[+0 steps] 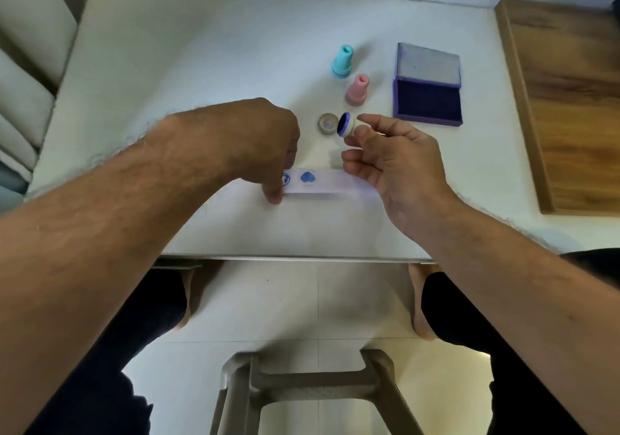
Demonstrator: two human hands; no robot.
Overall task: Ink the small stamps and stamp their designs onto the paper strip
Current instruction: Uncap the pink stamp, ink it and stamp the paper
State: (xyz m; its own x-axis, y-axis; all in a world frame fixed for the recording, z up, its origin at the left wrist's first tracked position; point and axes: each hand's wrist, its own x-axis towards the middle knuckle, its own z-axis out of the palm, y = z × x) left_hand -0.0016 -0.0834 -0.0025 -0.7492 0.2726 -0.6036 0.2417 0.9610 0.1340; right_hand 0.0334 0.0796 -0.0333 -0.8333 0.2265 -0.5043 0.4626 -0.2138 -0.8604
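My left hand (pixel 268 146) pins the paper strip (pixel 322 184) – 2 prints done; my right hand (pixel 396 156) pinches an inked white stamp (pixel 347 125) above it; teal stamp (pixel 343 62) and pink stamp (pixel 357 89) wait.

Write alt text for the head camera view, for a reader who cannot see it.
The right hand holds a small white stamp, inked face showing, above a paper strip the left hand pins down. Two blue prints mark the strip; teal and pink stamps stand beside an open ink pad.
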